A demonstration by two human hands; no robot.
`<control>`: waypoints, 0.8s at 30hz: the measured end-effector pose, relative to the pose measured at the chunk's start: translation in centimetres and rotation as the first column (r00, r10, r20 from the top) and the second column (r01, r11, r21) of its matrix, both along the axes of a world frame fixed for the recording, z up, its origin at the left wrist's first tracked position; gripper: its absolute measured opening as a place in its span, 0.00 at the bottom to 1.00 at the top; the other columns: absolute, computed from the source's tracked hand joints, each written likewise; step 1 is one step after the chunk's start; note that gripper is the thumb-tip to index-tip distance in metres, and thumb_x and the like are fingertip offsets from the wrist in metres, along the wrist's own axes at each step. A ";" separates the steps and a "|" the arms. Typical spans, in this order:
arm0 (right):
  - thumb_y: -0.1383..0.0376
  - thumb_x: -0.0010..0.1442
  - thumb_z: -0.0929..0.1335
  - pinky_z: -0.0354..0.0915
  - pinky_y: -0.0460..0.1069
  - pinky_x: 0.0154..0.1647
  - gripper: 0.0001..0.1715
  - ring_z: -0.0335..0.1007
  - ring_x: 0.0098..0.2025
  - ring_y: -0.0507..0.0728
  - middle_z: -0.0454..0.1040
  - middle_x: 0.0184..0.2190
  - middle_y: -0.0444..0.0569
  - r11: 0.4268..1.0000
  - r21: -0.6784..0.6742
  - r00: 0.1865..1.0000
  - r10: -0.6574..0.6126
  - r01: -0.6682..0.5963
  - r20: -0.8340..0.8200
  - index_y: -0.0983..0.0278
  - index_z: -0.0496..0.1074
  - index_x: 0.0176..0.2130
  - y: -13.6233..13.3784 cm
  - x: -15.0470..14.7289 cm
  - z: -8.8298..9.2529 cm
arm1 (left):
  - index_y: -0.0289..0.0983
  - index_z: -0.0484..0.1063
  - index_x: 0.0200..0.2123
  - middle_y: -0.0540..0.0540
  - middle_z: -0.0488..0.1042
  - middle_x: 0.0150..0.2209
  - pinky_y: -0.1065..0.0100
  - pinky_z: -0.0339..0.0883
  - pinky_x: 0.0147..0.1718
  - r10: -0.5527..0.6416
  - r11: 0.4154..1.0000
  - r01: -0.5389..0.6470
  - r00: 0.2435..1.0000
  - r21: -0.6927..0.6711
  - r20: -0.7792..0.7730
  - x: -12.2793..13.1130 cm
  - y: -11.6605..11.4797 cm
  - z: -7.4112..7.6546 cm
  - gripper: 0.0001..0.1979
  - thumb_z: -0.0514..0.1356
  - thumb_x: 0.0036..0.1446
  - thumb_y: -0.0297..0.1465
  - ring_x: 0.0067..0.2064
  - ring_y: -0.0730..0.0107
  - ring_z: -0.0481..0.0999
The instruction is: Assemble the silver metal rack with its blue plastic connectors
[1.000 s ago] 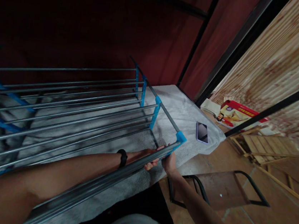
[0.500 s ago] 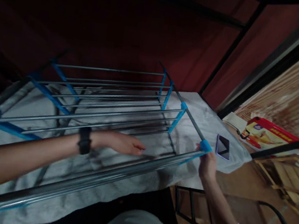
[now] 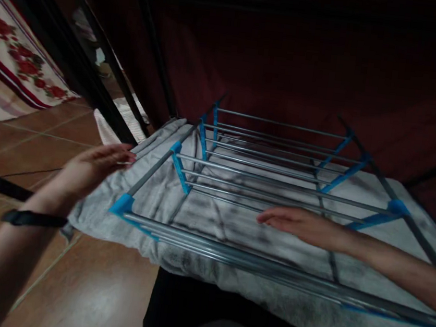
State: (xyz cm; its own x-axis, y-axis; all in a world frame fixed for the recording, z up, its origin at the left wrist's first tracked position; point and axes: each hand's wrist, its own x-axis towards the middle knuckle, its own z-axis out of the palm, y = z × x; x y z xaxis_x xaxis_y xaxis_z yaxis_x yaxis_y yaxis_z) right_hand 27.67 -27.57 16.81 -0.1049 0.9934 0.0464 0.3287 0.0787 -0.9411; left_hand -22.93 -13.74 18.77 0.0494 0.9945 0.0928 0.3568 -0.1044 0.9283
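Observation:
A rack of grey metal tubes with blue plastic joints lies on a grey blanket. My left hand, below which a black band circles the wrist, is raised beside the rack's left end, near a blue joint. Its fingers are stretched out and hold nothing. Over the middle of the rack, above the front tubes, hovers my right hand, its fingers extended leftward and nothing visible in them.
Dark red cloth hangs behind the rack. Black metal posts stand at the left. Beyond them are a floral cloth and brown floor tiles. A white textured cloth lies beside the posts.
The view has swung left to the rack's other end. My left hand has moved from over the rack to its left end. My right hand has left the right corner joint and is over the middle.

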 end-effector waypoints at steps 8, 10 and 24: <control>0.77 0.51 0.63 0.62 0.58 0.58 0.25 0.68 0.55 0.64 0.73 0.56 0.59 0.914 -0.144 0.707 0.386 -0.378 0.593 0.64 0.71 0.48 7.8 -12.3 -11.6 | 0.38 0.68 0.56 0.40 0.75 0.53 0.58 0.72 0.51 -0.319 0.934 0.322 0.947 -0.154 0.046 6.2 0.7 -17.2 0.26 0.63 0.53 0.33 0.54 0.57 0.76; 0.76 0.51 0.63 0.58 0.60 0.62 0.25 0.66 0.58 0.64 0.73 0.56 0.58 0.955 -0.039 0.786 0.264 -0.293 0.558 0.63 0.70 0.49 9.4 -13.7 -13.4 | 0.38 0.67 0.57 0.40 0.74 0.53 0.58 0.71 0.51 -0.354 0.925 0.356 0.934 -0.132 0.036 7.2 1.3 -18.4 0.28 0.64 0.53 0.37 0.52 0.58 0.75; 0.68 0.57 0.67 0.52 0.57 0.52 0.11 0.62 0.41 0.60 0.60 0.23 0.43 0.991 -0.034 0.940 0.134 -0.130 0.313 0.57 0.61 0.26 14.2 -17.1 -17.1 | 0.38 0.68 0.34 0.43 0.70 0.40 0.58 0.67 0.53 -0.237 0.963 0.264 0.920 0.046 -0.313 9.6 2.8 -21.1 0.03 0.56 0.61 0.30 0.45 0.61 0.70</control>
